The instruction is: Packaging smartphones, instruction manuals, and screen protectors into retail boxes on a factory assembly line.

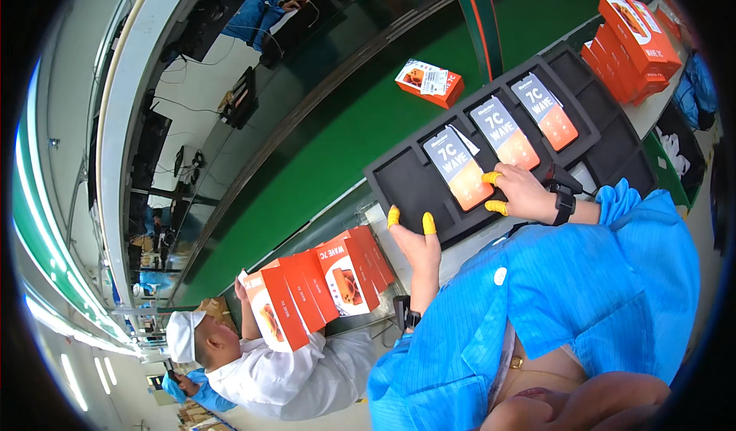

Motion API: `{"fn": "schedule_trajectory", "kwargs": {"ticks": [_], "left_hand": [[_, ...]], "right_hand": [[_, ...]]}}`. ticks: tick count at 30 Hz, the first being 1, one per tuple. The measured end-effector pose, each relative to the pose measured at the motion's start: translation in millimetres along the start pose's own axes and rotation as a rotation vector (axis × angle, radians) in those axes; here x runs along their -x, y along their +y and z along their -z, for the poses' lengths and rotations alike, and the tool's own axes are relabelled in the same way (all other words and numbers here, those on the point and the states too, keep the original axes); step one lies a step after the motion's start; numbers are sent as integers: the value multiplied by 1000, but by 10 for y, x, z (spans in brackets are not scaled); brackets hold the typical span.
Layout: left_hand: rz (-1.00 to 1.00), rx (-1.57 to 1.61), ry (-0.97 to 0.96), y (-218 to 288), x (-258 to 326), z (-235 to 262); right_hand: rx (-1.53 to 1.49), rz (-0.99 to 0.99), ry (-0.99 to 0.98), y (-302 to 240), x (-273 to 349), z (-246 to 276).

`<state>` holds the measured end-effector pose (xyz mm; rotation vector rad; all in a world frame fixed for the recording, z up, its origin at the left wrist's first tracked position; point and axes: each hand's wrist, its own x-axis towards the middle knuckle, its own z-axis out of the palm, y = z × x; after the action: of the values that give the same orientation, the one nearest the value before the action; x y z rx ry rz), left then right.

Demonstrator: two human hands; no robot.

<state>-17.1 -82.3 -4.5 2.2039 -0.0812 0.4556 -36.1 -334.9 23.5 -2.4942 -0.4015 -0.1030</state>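
Note:
Three smartphones lie in a black compartment tray (pixel 400 180), each with a grey-and-orange front: a left phone (pixel 458 169), a middle phone (pixel 504 132) and a right phone (pixel 544 111). My right hand (pixel 524 193) is at the lower right edge of the left phone. Its yellow-capped thumb and finger are spread, seemingly touching or just beside that edge. A white strip (pixel 464 141) shows by the same phone's upper right side. Over the tray's near left edge, my left hand (pixel 418 249) holds nothing, its two yellow-capped fingertips apart.
Orange boxes (pixel 303 289) stand in a row at left, before a co-worker in white (pixel 268 377). One orange-and-white box (pixel 431 82) lies on the green conveyor belt (pixel 337 132). More boxes (pixel 640 40) are stacked far right. A green post (pixel 477 25) rises behind the tray.

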Motion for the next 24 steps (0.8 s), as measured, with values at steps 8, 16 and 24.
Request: {"fn": "schedule_trajectory", "kwargs": {"ticks": [8,16,24], "left_hand": [[196,-730,140,-287,127,934],[540,-963,119,-1024,438,1320],[699,-814,57,-720,108,1125]], "right_hand": [[53,12,116,155,-240,-10],[137,89,188,236,-351,-225],[86,289,320,386,-135,-253]]}}
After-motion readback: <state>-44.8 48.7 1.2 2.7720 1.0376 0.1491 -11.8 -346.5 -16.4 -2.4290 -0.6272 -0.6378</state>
